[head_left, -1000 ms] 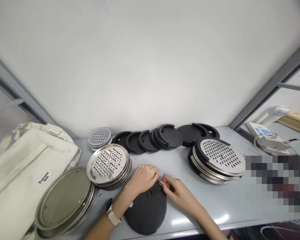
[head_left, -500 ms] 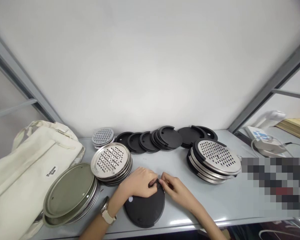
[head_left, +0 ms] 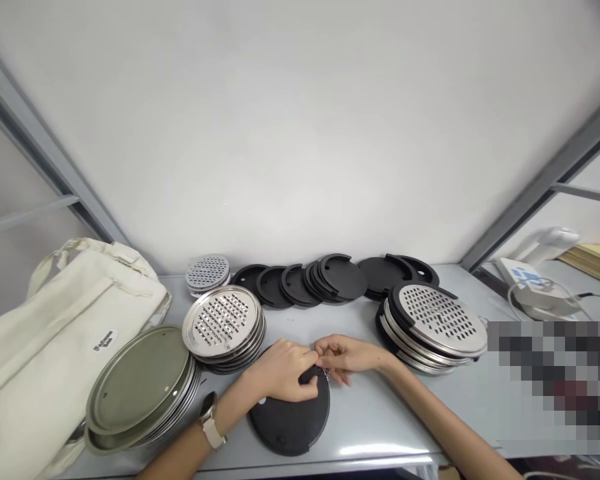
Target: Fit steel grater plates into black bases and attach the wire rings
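A round black plastic disc lies on the grey table in front of me, with a cut-out step along its lower right rim. My left hand is closed over the disc's upper edge, thumb bent on its face. Right beside it, my right hand pinches at the same edge, its fingertips meeting those of the left. What the right fingers hold is hidden, but a small shiny metal bit shows just below them. Close to my left hand stands a stack of round steel grater plates.
Olive-green round plates are piled beside a cream bag at left. Black discs overlap along the wall, near small grey grater plates. Grater plates with black rims are stacked at right. Metal posts flank the table.
My right hand has turned and risen slightly, its forearm now reaching in more from the right. The left hand stays on the black disc, and a small metal bit shows more clearly.
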The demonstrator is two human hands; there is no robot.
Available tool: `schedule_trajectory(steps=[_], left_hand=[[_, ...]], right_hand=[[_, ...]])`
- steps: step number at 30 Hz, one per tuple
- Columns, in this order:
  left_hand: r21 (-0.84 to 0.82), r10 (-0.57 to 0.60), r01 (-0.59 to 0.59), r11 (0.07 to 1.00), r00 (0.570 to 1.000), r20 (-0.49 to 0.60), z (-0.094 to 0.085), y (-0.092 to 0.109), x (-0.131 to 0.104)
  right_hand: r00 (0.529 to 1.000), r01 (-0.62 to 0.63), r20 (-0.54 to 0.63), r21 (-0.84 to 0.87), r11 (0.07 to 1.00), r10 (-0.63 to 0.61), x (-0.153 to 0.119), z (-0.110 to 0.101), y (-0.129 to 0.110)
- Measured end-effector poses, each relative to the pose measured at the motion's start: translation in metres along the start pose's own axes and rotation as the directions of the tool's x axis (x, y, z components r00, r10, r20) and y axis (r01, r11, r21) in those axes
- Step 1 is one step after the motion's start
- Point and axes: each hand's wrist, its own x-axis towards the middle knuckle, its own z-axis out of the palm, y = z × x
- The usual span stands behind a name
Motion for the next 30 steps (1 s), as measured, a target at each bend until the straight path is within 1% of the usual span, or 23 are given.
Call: schedule_trajectory(steps=[4,8,14,20,30], left_hand=[[-0.028,-0.024,0.024,0.999,1.000,-0.018,0.001,-0.004,0.004],[-0.066,-0.063,0.061,0.996,0.998,-0.032,0.001,-0.006,0.006],[-0.083,-0.070,0.066,0.994,0.996,-0.046,0.001,-0.005,0.003],[-0.072,-0.068,0.067,0.995,0.997,-0.024,0.001,-0.005,0.003],[-0.051,-0.067,0.066,0.997,0.998,-0.016,0.001,-0.005,0.003]], right_hand=[[0.997,-0.001,0.081,0.095,0.996,-0.007,0.009,-0.013,0.005],[0.995,0.010,0.094,0.192,0.981,-0.029,0.011,-0.015,0.012],[0.993,-0.004,0.113,0.259,0.966,-0.026,0.009,-0.015,0.017],[0.992,-0.010,0.122,0.293,0.956,-0.027,0.008,-0.016,0.020],[0.994,0.030,0.094,0.240,0.970,-0.054,0.006,-0.013,0.012]])
